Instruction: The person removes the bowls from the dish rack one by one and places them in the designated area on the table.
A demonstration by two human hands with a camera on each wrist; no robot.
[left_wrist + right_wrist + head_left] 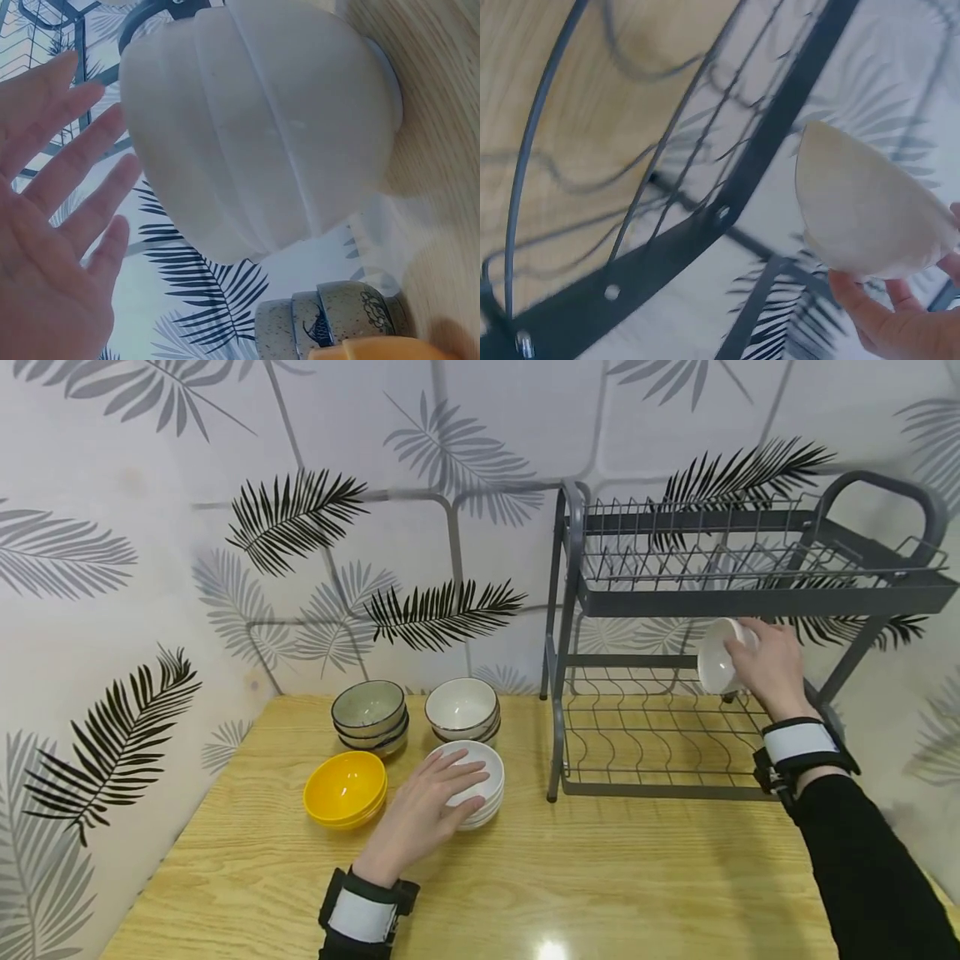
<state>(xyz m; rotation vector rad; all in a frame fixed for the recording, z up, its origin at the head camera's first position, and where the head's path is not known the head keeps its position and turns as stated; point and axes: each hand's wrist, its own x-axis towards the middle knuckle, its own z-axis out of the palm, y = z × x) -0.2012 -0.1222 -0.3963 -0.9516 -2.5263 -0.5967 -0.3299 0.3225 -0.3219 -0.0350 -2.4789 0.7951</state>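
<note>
My right hand (774,667) grips a white bowl (718,658) tilted on its side, above the lower shelf of a dark metal dish rack (660,792). In the right wrist view the fingers hold that bowl (870,206) by its base end, apart from the rack bars. My left hand (423,806) is over the near side of a stack of white bowls (491,777), fingers spread. The left wrist view shows the left hand (56,202) with straight fingers beside the stacked bowls (262,127); whether they touch, I cannot tell.
Yellow bowls (345,789) are stacked left of the white ones. Behind stand grey-green bowls (367,706) and dark-rimmed white bowls (461,703). The rack's upper shelf (750,602) overhangs the right hand. A patterned wall (420,443) rises behind the wooden table (600,868).
</note>
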